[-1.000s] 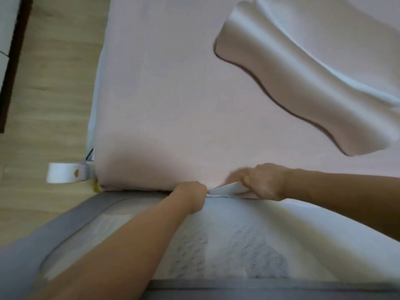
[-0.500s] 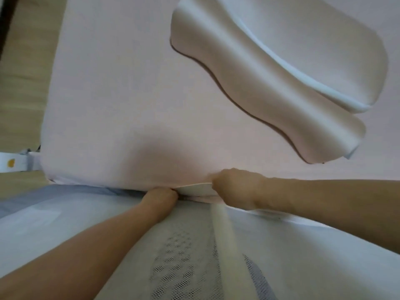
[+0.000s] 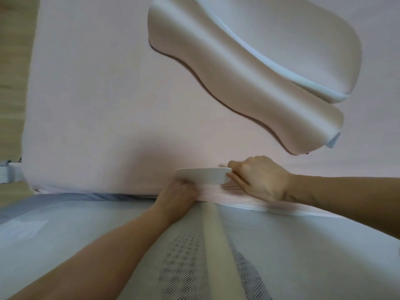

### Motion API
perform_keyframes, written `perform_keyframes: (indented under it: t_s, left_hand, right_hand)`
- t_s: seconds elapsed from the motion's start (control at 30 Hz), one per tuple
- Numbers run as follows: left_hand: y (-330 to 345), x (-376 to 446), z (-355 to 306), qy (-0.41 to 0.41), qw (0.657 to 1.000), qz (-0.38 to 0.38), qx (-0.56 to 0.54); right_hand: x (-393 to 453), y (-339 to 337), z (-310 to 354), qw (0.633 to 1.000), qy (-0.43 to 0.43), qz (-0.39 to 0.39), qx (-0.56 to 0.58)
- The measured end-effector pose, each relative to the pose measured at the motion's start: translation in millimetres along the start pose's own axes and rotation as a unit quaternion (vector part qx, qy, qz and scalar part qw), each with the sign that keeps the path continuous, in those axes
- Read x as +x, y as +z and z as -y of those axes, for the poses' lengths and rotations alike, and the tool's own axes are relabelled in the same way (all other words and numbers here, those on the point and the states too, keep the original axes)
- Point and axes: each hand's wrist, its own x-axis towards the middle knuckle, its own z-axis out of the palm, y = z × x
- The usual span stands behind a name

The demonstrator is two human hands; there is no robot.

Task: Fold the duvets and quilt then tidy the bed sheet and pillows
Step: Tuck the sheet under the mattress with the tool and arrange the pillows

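A pale pink bed sheet (image 3: 104, 100) covers the mattress and fills most of the view. Two contoured pillows lie on it at the upper right, a pink one (image 3: 249, 83) in front and a white one (image 3: 313, 40) behind it. At the near edge of the mattress my left hand (image 3: 177, 191) grips the bunched sheet edge (image 3: 216, 191). Beside it my right hand (image 3: 259, 178) holds a flat white paddle-shaped tool (image 3: 203, 175) that lies along the mattress edge between both hands.
A grey and white mesh bed rail (image 3: 194, 267) with a cream post (image 3: 218, 245) stands between me and the mattress. Wooden floor (image 3: 13, 61) shows at the left, with a white strap or bracket (image 3: 8, 172) at the mattress corner.
The view shifted right along the mattress edge. The white tool has come up higher above the edge, and both hands have moved with it while holding the sheet.
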Motion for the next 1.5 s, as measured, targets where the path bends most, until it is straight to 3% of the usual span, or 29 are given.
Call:
perform_keyframes:
  t_s: [0.13,0.3,0.43,0.6,0.7,0.83,0.97,1.1,1.27,1.33,1.43,1.5]
  left_hand:
    - [-1,-13,8,0.010,0.994,0.042,-0.105]
    - [-7,-24,8,-0.027,0.989,0.063,-0.131]
    - [-1,-18,2,-0.034,0.993,0.051,-0.097]
    - [4,-23,11,-0.013,0.976,0.045,-0.213]
    - [-6,-17,9,-0.014,0.982,0.082,-0.170]
    - [-20,-7,-4,-0.010,0.980,0.157,-0.125]
    - [-27,-5,2,-0.015,0.974,0.172,-0.144]
    - [-26,-1,4,-0.013,0.961,0.181,-0.208]
    - [-36,7,1,0.019,0.947,0.291,-0.133]
    - [-37,7,0,0.022,0.950,0.294,-0.107]
    - [-32,3,-2,0.030,0.967,0.240,-0.074]
    - [-23,3,-1,-0.005,0.974,0.221,-0.054]
  right_hand:
    - [-5,-16,4,0.998,-0.030,0.057,-0.013]
    - [-3,-29,37,0.986,-0.007,0.141,-0.089]
    - [14,-16,74,0.984,-0.014,0.141,-0.110]
    - [3,-44,36,0.987,0.014,0.132,-0.091]
    - [-11,-48,22,0.985,0.013,0.119,-0.125]
    - [-13,-33,28,0.987,0.012,0.134,-0.091]
    - [-14,-37,23,0.987,0.033,0.107,-0.113]
    - [-16,-37,23,0.983,0.036,0.138,-0.119]
    - [-13,-34,42,0.977,0.017,0.158,-0.140]
    - [-8,-29,51,0.978,0.033,0.166,-0.119]
    - [2,-3,66,0.983,0.044,0.150,-0.092]
    - [5,21,72,0.982,0.056,0.163,-0.071]
